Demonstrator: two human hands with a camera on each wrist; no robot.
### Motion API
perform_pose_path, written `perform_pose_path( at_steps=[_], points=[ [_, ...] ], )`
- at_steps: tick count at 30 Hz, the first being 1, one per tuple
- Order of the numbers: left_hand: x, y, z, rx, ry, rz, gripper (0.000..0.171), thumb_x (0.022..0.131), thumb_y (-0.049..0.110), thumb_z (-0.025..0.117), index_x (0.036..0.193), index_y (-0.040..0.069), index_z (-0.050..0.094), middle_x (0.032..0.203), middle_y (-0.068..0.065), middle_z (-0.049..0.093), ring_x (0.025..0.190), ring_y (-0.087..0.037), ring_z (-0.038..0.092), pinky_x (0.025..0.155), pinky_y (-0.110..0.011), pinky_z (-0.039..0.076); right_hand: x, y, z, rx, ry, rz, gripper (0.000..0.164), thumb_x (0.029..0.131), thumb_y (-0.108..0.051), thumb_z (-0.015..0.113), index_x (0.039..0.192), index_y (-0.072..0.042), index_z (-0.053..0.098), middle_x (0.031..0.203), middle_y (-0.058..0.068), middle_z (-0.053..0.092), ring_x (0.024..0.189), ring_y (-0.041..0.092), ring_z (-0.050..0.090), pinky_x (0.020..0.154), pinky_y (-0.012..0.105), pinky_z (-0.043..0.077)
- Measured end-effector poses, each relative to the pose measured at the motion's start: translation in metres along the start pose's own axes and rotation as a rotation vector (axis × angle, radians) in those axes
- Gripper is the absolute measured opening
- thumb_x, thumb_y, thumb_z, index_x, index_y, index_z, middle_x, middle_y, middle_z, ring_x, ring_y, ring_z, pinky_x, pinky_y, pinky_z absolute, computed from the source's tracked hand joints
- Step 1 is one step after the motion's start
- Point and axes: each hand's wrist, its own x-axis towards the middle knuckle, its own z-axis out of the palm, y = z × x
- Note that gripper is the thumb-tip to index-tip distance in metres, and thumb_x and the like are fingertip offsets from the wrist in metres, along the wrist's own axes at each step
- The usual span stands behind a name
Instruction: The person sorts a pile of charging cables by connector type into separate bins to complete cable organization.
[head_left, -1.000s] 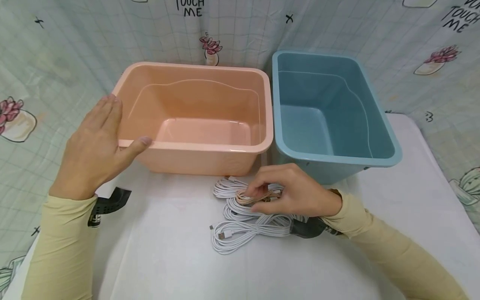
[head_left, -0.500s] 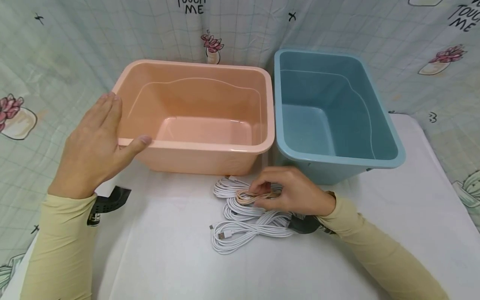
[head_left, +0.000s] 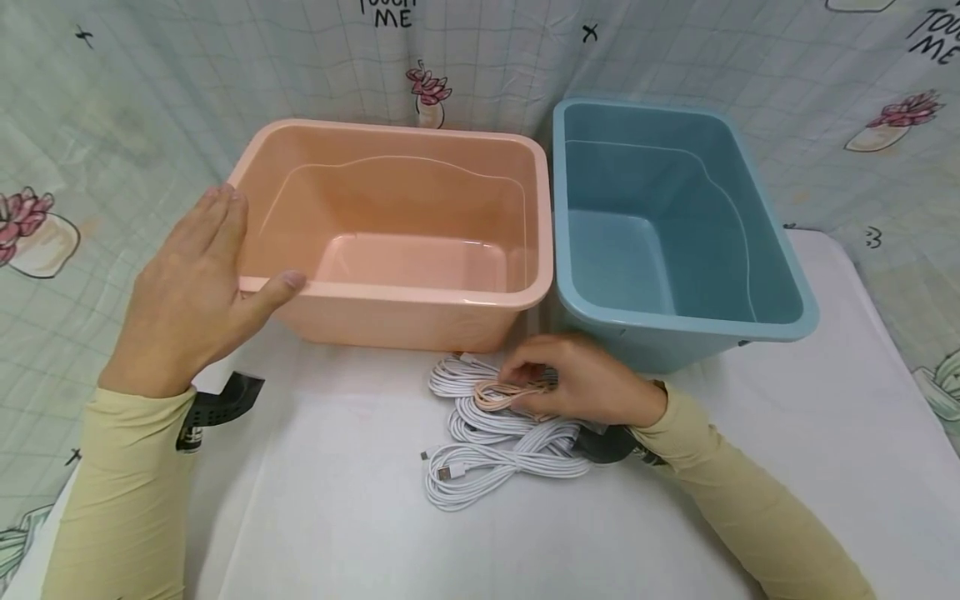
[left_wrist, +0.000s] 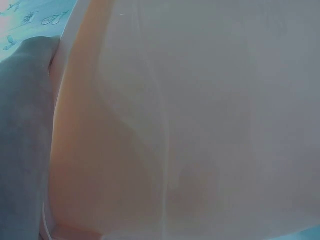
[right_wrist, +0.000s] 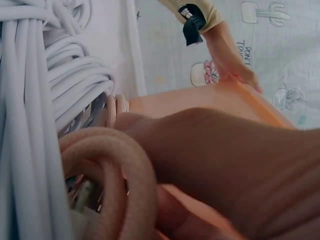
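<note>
My left hand [head_left: 183, 292] lies on the left end of the peach bin [head_left: 405, 296], fingers straight along the rim and thumb over its front edge. In the left wrist view, the bin's inner wall [left_wrist: 125, 150] fills most of the picture. My right hand [head_left: 585, 379] pinches a coiled peach-coloured cable [head_left: 491, 395] between thumb and fingers. This cable lies on several bundles of white cable [head_left: 487, 427]. Close up in the right wrist view, the peach cable's loop [right_wrist: 117, 165] curves beside my thumb and fingers, and the white strands [right_wrist: 25, 125] run along the left.
A blue bin [head_left: 622, 258] stands right of the peach one, their rims nearly meeting. A USB plug [head_left: 450, 472] shows on the nearest white bundle. Everything stands on a white-covered table [head_left: 360, 533], with a printed curtain [head_left: 487, 67] behind.
My right hand has shifted slightly left and its fingertips have closed in on the peach cable. My left hand keeps its place on the bin. The view has drifted slightly.
</note>
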Motion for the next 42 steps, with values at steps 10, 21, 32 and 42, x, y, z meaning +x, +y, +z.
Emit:
perform_pose_path(
  at_steps=[10, 21, 32, 42],
  points=[
    [-0.0003, -0.0002, 0.0017, -0.005, 0.013, 0.012, 0.102, 0.096, 0.072, 0.050, 0.162, -0.003, 0.026, 0.168, -0.026, 0.026, 0.160, -0.042, 0.024, 0.126, -0.066, 0.025, 0.0000, 0.0004, 0.0031, -0.011, -0.058, 0.080, 0.021, 0.085, -0.018, 0.084, 0.105, -0.019, 0.077, 0.096, -0.008, 0.072, 0.083, 0.006, 0.061, 0.075, 0.023, 0.055],
    [0.0006, -0.0008, 0.0016, -0.006, 0.029, 0.020, 0.102, 0.096, 0.072, 0.050, 0.161, -0.004, 0.028, 0.167, -0.028, 0.029, 0.159, -0.044, 0.026, 0.127, -0.064, 0.024, 0.0024, 0.0025, 0.0067, -0.015, -0.089, 0.124, 0.021, 0.086, -0.015, 0.081, 0.107, -0.015, 0.077, 0.090, -0.006, 0.067, 0.081, 0.006, 0.057, 0.072, 0.022, 0.052],
    [0.0004, 0.0003, 0.0020, -0.009, 0.029, 0.012, 0.100, 0.097, 0.070, 0.051, 0.161, -0.004, 0.028, 0.167, -0.028, 0.029, 0.159, -0.042, 0.026, 0.127, -0.063, 0.024, 0.0022, -0.0025, 0.0078, -0.024, -0.062, 0.111, 0.023, 0.084, -0.011, 0.081, 0.106, -0.017, 0.078, 0.088, -0.007, 0.064, 0.077, 0.006, 0.055, 0.066, 0.018, 0.048],
    [-0.0010, 0.0005, 0.0018, -0.009, 0.031, 0.019, 0.100, 0.097, 0.070, 0.051, 0.160, -0.004, 0.029, 0.166, -0.028, 0.030, 0.159, -0.043, 0.026, 0.128, -0.062, 0.024, 0.0002, -0.0033, 0.0082, -0.025, -0.015, 0.056, 0.026, 0.083, -0.009, 0.079, 0.108, -0.017, 0.078, 0.091, -0.008, 0.067, 0.077, 0.004, 0.055, 0.066, 0.017, 0.049]
  ],
)
